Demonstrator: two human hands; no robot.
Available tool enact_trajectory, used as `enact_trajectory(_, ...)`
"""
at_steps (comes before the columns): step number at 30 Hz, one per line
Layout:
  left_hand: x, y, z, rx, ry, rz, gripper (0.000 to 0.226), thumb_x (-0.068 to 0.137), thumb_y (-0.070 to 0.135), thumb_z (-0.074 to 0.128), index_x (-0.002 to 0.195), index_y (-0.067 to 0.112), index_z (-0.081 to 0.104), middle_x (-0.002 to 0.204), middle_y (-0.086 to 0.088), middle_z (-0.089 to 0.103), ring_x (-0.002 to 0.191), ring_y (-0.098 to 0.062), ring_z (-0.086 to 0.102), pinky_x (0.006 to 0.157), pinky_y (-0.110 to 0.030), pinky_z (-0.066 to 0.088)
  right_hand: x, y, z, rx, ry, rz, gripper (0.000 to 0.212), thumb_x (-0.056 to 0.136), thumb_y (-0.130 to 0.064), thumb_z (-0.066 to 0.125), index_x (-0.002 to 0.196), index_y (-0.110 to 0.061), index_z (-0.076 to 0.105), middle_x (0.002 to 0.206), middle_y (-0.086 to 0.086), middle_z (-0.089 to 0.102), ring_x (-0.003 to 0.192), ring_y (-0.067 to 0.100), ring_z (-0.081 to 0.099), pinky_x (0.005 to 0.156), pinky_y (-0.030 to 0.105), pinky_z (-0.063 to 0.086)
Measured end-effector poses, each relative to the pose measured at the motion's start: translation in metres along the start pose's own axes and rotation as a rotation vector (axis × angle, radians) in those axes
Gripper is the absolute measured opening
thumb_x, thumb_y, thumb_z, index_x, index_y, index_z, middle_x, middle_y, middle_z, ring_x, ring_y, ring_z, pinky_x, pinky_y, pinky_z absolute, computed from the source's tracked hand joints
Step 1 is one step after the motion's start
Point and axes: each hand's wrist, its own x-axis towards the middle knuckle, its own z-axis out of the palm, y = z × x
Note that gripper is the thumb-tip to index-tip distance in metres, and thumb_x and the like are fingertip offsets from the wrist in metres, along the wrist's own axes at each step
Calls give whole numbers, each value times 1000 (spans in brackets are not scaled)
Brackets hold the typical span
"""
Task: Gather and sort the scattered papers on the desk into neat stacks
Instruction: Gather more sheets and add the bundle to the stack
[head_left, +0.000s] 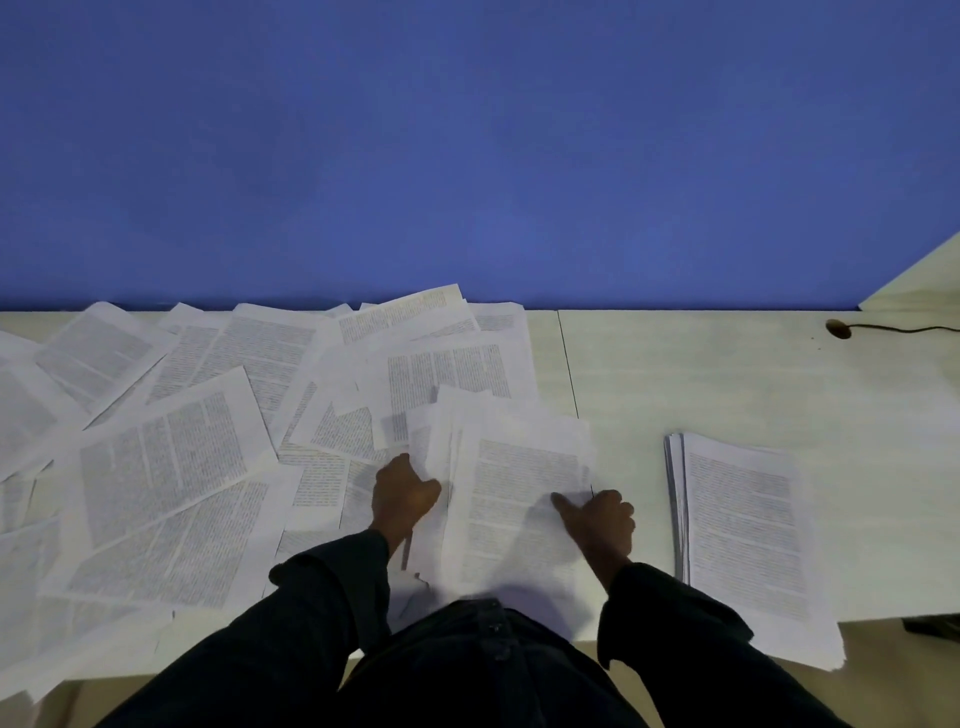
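At the desk (675, 374) front, my left hand (402, 493) and right hand (602, 519) each grip an edge of a gathered bundle (519, 493). Scattered papers (171, 441) spread left; a neat stack (748, 530) lies right.

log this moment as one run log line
left hand: grips held sheaf | right hand: grips sheaf | finished stack: right of sheaf | loose sheets: scattered left
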Motion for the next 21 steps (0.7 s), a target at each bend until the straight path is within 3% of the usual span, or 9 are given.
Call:
enact_trajectory(2,-1,14,13,72,120,-37,37,85,26,68,109,2,54,114,-16,55,109,-36,56,88,-42,53,-14,-13,9,-93,5,21,104,71,-63,83,137,5,41,140,22,44,134,40,40,105,47,43)
enact_trajectory(5,-8,29,28,151,86,-123,59,86,33,70,126,1,42,130,-21,46,121,-38,47,100,-44,43,-21,-25,25,-180,-6,78,121,56,-70,88,137,4,36,138,18,38,132,35,37,100,49,47)
enact_trajectory(7,-8,32,34,159,-8,-85,72,84,35,75,135,2,35,134,-19,45,125,-36,45,103,-42,41,-24,-29,33,-259,8,93,129,49,-72,90,138,3,36,135,15,39,129,32,39,100,46,47)
enact_trajectory(9,-3,29,39,-9,-161,-72,80,80,33,80,139,7,33,130,-9,48,121,-28,50,95,-34,45,-24,-28,37,-304,57,80,133,43,-71,92,139,2,36,134,13,41,127,31,42,100,43,48)
enact_trajectory(11,1,28,37,-202,-294,-94,85,67,33,88,136,14,43,128,-1,57,112,-20,57,89,-31,50,-24,-27,37,-295,79,52,128,42,-69,93,135,-1,38,133,13,42,126,31,44,99,43,49)
enact_trajectory(13,5,26,36,-254,-360,-43,81,55,29,89,129,19,57,125,-3,66,109,-21,63,94,-37,55,-21,-23,33,-217,72,43,121,44,-64,95,132,-3,39,132,14,41,125,33,44,99,45,48)
enact_trajectory(15,6,28,34,-281,-419,3,68,59,15,85,123,16,64,122,-8,69,110,-24,65,96,-42,56,-17,-18,28,-117,64,38,118,46,-63,95,130,-3,40,133,15,42,125,35,44,99,49,47)
enact_trajectory(19,6,30,22,-310,-572,44,54,73,-10,80,120,12,65,116,-6,70,104,-21,66,80,-27,58,-8,-8,17,67,98,40,115,52,-80,83,130,-4,46,133,19,49,127,40,45,105,54,43)
enact_trajectory(21,7,31,12,-376,-624,10,56,71,-11,81,117,18,66,118,-5,71,106,-21,67,87,-34,59,-3,-6,13,138,87,60,112,57,-83,77,135,-8,50,137,20,49,131,41,43,108,54,40)
